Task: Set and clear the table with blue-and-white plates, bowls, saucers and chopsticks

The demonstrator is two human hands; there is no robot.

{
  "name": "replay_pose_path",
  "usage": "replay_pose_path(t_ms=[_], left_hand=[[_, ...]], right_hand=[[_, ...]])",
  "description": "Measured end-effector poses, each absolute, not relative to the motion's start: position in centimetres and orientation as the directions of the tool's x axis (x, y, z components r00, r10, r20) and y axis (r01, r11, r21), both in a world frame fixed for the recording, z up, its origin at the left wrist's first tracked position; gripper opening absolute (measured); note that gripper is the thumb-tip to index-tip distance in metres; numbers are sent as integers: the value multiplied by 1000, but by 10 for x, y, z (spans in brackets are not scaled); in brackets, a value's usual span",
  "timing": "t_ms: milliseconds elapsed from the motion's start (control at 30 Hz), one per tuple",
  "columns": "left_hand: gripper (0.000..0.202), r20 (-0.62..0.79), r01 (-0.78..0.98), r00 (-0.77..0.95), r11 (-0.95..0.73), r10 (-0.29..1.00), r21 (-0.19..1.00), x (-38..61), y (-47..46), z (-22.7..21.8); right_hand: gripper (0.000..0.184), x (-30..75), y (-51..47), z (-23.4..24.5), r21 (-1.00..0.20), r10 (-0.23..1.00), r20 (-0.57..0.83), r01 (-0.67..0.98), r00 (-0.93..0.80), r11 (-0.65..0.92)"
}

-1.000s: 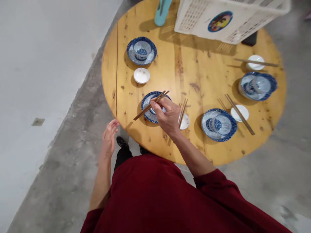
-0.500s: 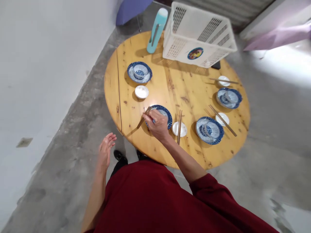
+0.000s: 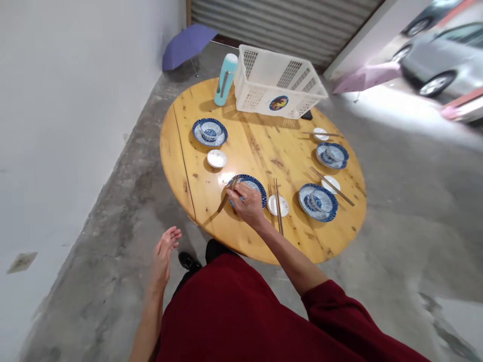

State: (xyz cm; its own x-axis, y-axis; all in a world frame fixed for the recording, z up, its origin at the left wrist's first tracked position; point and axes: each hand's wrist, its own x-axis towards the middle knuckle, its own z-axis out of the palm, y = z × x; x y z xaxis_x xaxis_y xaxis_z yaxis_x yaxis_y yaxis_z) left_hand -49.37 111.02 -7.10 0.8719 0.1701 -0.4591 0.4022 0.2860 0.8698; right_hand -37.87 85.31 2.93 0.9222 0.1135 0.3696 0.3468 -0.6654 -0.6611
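four plates [image 3: 222,138], four saucers [image 3: 217,159], four chopstick pairs [image 3: 225,197].

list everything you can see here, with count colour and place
table: one, wooden, round, centre
plates: four, blue, round the table
bowls: three seen, blue, on plates
dishes: four, white, beside plates
chopsticks: four pairs, brown; three on dishes, one held
basket: one, white, table's far edge
bottle: one, teal, by basket
umbrella: one, purple, floor behind
car: one, grey, far right
shoe: one seen, black, floor
left hand: open, empty, beside table
right hand: holds chopsticks at near plate
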Motion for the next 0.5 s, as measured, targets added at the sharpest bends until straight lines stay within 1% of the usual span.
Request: replay_pose_path(t_ms=[133, 167, 233, 300, 367, 433, 500], left_hand=[[56, -403, 386, 914, 193, 57, 902, -474, 1103, -67], [55, -384, 375, 923, 165, 25, 912, -468, 1101, -65], [51, -336, 338, 941, 109, -36, 935, -453, 1097, -60], [47, -278, 283, 957, 48, -79, 958, -437, 1095, -55], [43, -231, 231, 967, -11, -110, 973, -420, 1094, -51], [41, -219, 214, 965, -52, -142, 976, -403, 1096, -49], [42, -266, 263, 944, -46, -195, 964, -387, 1100, -51]], right_hand=[[34, -374, 859, 33, -670, 80, 345, 306, 935, -676], [35, -371, 861, 34, -689, 57, 329, 280, 943, -669], [34, -364, 864, 37, -762, -7, 273, 212, 962, -611], [34, -353, 869, 38, -863, -67, 179, 124, 982, -490], [34, -340, 876, 37, -946, -95, 63, 29, 993, -323], [33, -323, 885, 31, -987, -98, -38, -52, 995, -154], [31, -305, 895, 21, -993, -101, -118, -120, 988, -14]])
